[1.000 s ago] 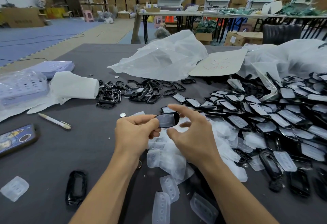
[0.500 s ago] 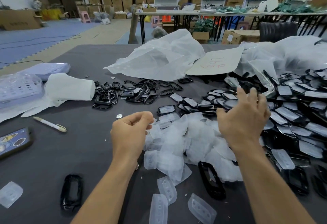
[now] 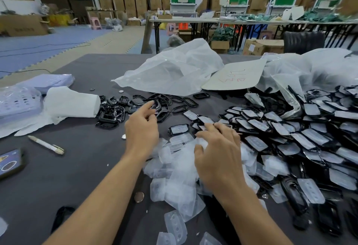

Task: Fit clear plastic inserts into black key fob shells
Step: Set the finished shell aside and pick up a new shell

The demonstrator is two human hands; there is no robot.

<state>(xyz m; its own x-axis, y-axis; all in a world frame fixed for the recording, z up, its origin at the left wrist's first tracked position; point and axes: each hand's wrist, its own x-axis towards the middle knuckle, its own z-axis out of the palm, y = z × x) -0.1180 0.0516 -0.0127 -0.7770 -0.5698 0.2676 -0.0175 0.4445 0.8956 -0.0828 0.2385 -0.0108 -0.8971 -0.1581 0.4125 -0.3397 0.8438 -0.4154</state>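
Left hand [image 3: 141, 130] is palm-down, fingers loosely extended and holding nothing, with its fingertips over the near edge of the loose pile of black oval key fob shells [image 3: 110, 117] on the dark grey bench [image 3: 58, 177]. Right hand [image 3: 219, 153] has its fingers down on the heap of clear plastic inserts [image 3: 180, 184]; can't tell if it pinches one. Fitted shells with inserts [image 3: 290, 134] lie in overlapping rows at right.

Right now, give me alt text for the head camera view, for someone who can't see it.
Two bare hands work over a dark grey table: the left hand reaches toward loose black oval key fob shells, the right hand rests on a heap of clear plastic inserts. Fitted shells lie heaped at right.
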